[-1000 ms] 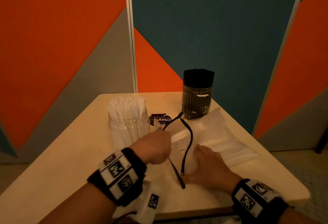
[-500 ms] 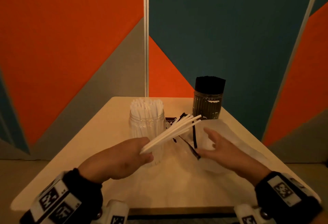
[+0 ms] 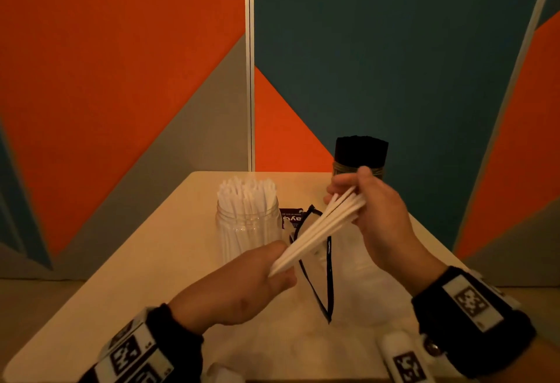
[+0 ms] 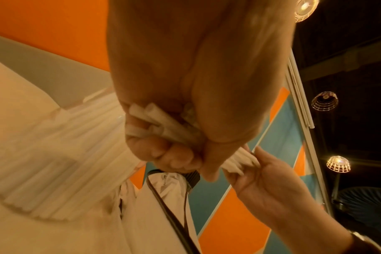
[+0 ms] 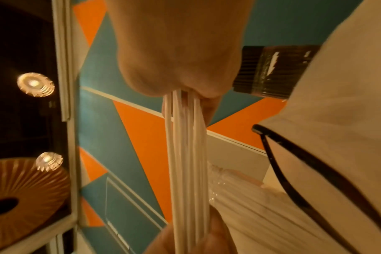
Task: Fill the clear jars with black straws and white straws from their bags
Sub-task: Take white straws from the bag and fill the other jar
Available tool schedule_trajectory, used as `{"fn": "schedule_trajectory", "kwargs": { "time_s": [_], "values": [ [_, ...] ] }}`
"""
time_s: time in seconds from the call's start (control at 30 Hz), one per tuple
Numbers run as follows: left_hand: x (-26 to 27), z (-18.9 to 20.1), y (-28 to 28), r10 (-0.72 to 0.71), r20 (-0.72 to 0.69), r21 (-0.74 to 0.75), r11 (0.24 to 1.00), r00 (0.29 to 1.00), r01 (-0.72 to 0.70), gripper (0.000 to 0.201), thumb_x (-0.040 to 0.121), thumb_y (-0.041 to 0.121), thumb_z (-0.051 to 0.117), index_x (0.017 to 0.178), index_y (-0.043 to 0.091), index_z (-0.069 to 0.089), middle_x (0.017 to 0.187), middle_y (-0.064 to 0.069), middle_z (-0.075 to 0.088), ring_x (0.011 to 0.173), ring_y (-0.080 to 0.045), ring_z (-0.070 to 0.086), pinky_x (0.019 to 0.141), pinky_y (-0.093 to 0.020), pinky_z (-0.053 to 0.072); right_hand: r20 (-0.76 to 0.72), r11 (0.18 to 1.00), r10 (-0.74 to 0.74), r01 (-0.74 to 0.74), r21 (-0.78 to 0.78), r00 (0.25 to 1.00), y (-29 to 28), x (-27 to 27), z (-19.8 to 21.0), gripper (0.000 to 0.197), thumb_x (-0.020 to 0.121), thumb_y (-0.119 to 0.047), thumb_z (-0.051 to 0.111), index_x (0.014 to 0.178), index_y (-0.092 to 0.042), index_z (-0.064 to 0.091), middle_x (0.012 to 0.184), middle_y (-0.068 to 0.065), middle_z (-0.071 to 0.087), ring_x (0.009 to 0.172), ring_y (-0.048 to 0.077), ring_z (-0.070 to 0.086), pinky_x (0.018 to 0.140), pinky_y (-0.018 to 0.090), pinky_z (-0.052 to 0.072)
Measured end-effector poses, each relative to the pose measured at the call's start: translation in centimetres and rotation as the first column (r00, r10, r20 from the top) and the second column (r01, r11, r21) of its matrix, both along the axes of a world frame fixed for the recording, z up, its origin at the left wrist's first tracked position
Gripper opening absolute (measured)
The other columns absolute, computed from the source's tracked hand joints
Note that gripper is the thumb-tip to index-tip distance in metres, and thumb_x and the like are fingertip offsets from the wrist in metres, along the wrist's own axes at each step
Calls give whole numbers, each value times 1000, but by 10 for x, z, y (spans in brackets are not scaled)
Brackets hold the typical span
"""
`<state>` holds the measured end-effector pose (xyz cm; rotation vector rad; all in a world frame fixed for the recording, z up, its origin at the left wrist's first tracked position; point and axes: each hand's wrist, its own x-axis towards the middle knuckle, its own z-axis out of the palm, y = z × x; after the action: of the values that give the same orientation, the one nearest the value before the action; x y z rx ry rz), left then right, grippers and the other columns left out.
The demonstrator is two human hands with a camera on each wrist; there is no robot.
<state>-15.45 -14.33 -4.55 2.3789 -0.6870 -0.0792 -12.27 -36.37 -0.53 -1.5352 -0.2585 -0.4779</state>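
A bundle of several white straws (image 3: 315, 235) slants above the table, held at both ends. My left hand (image 3: 274, 270) grips its near end, seen close in the left wrist view (image 4: 161, 123). My right hand (image 3: 353, 197) pinches the far end, and in the right wrist view the straws (image 5: 186, 163) run out from its fingers. A clear jar of white straws (image 3: 247, 219) stands left of the bundle. A jar packed with black straws (image 3: 360, 155) stands at the back, partly behind my right hand. The white straw bag (image 3: 363, 261) with black handles (image 3: 328, 279) lies under my hands.
A pale square table (image 3: 169, 249) carries everything; its far corner meets orange, teal and grey wall panels. A small dark label card (image 3: 291, 216) lies between the jars. Wrist cameras with marker tags sit at the frame's bottom edge.
My left hand drew a bundle of white straws out of the bag and raised it. My right hand left the bag, rose and took hold of the bundle's far end.
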Motion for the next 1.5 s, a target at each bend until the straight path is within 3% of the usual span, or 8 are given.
{"fn": "schedule_trajectory", "kwargs": {
  "time_s": [0.43, 0.63, 0.8, 1.03, 1.13, 1.23, 1.4, 1.5],
  "values": [
    [5, 22, -42, 9, -271, -494, 857, 963, -147, 10, 97, 13, 57, 87, 11, 55, 53, -6, 53, 42, -17, 52, 52, -25, 44, 498, 888, 37, 201, -415, 866, 47, 17, 17, 25, 101, -41, 52, 108, -23, 68, 90, -27, 62, 90, -1, 61, 76, 12, 42],
    [10, 32, -18, 98, -260, -692, 675, 960, -257, 11, 97, 4, 54, 90, 9, 60, 59, -10, 59, 52, -23, 62, 55, -31, 47, 224, 978, 68, -21, -205, 972, 41, 30, 14, 28, 104, -34, 46, 131, -27, 51, 121, -5, 61, 113, 10, 60, 93, 33, 54],
    [25, 67, 0, 157, -140, -843, 498, 978, -201, 8, 98, 8, 54, 97, 10, 62, 60, -8, 57, 53, -22, 59, 54, -31, 47, -298, 852, 264, -367, -374, 917, 52, 48, -17, 98, 87, -23, 77, 159, -31, 12, 163, -3, 25, 148, 15, 26, 114, 37, 33],
    [59, 98, 6, 160, -134, -924, 337, 978, -182, 7, 100, 11, 54, 97, 14, 59, 58, -4, 54, 51, -20, 57, 53, -27, 49, -282, 851, 365, -441, -286, 887, 78, 66, -43, 132, 60, -36, 97, 158, -37, 8, 140, -25, 42, 108, -29, 45, 92, 8, 42],
    [75, 101, 5, 210, -107, -925, 337, 972, -175, 7, 101, 12, 52, 97, 14, 58, 58, -3, 54, 52, -20, 57, 54, -27, 49, -273, 870, 356, -424, -252, 894, 81, 68, -47, 113, 51, -46, 97, 145, -37, 35, 132, -20, 58, 115, -6, 59, 102, 29, 51],
    [88, 96, 8, 295, -55, -907, 384, 954, -171, 6, 101, 13, 53, 97, 13, 58, 60, -5, 57, 55, -22, 60, 56, -31, 50, -283, 864, 330, -410, -294, 900, 80, 66, -45, 80, 50, -50, 95, 114, -51, 47, 121, -22, 64, 107, -9, 62, 93, 22, 53],
    [99, 74, 15, 490, 273, -584, 768, 828, -261, 15, 88, 41, 63, 80, 29, 65, 70, 7, 71, 67, -10, 67, 71, -38, 56, -270, 854, 346, -421, -305, 899, 80, 66, -43, 77, 58, -44, 94, 117, -51, 45, 123, -19, 63, 111, -2, 62, 98, 29, 53],
    [100, 62, 19, 533, 275, -459, 804, 800, -378, 33, 80, 57, 60, 78, 26, 70, 68, 7, 69, 66, -9, 67, 68, -40, 56, -259, 853, 346, -417, -313, 902, 80, 66, -42, 74, 65, -35, 94, 121, -43, 47, 125, -12, 63, 113, 3, 63, 100, 33, 53]
  ]
}}
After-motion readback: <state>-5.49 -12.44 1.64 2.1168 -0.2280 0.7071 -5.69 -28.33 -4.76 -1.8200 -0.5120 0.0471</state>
